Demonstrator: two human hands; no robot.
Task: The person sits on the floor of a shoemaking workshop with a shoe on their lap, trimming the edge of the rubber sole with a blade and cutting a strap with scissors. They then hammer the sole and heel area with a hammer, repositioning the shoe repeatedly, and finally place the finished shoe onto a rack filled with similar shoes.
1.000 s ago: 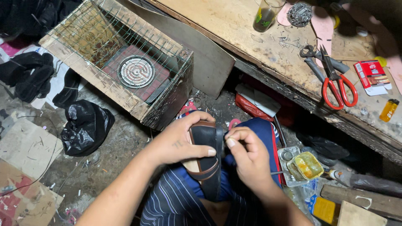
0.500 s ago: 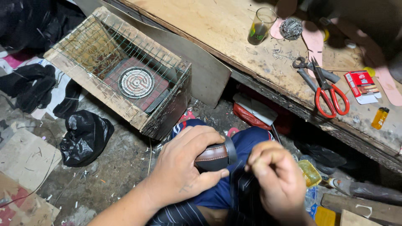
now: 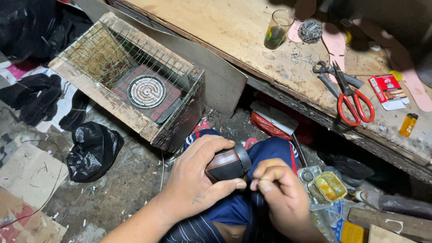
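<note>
Head view, looking down at a lap in blue trousers: the left hand is wrapped around a dark leather piece with a brown stitched edge, thumb pressed along its near side, fingers curled over the top. The piece rests on the knee, near the bottom centre of the scene. The right hand sits just right of it, fingers bunched and pinched closed at the piece's right edge; what they pinch is too small to tell.

To do this well, I judge the left hand should keep the piece pinned firmly against the knee so the edge does not twist, while the right works in small, controlled motions close to the seam.

Around them: a small open tin of yellowish paste lies just right of the right hand, near enough to be knocked. Far left stands a wooden box covered in wire mesh with a round coil inside. On the wooden bench at the far right lie red-handled scissors, a glass and a yellow lighter. A black plastic bag lies on the floor to the left.
</note>
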